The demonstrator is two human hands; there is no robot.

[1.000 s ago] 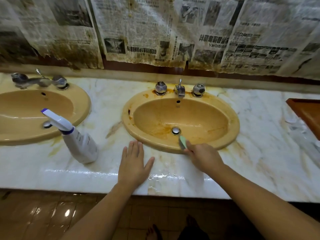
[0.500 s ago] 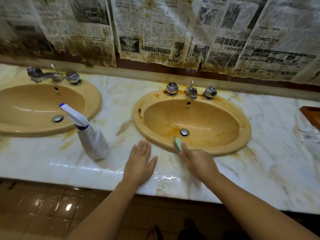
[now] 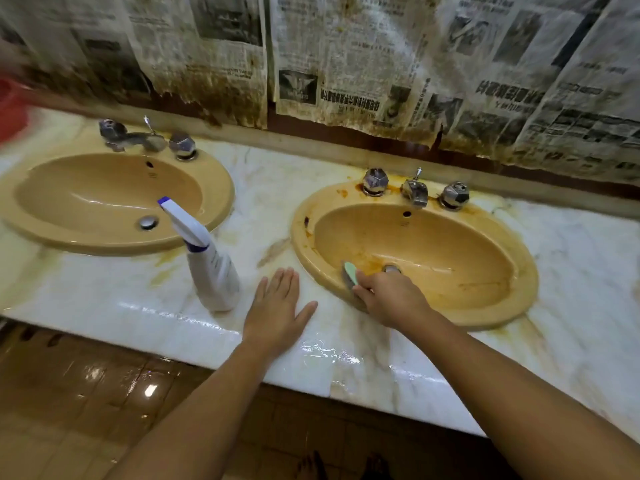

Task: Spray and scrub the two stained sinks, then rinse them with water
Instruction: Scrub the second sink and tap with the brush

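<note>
right hand (image 3: 391,299): fingers curled round pale-green brush (image 3: 350,273), possibly a sponge, in oval ochre sink (image 3: 450,237), rust-streaked
left hand (image 3: 277,310): flat, fingers straight, on glossy marble counter (image 3: 121,299)

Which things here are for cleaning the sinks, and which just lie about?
For the job: stained yellow oval right sink; yellow oval left sink; pale green scrubber gripped by right hand; white plastic spray bottle.
Idle: stained newspaper sheets on wall; blurred red object, far left.
</note>
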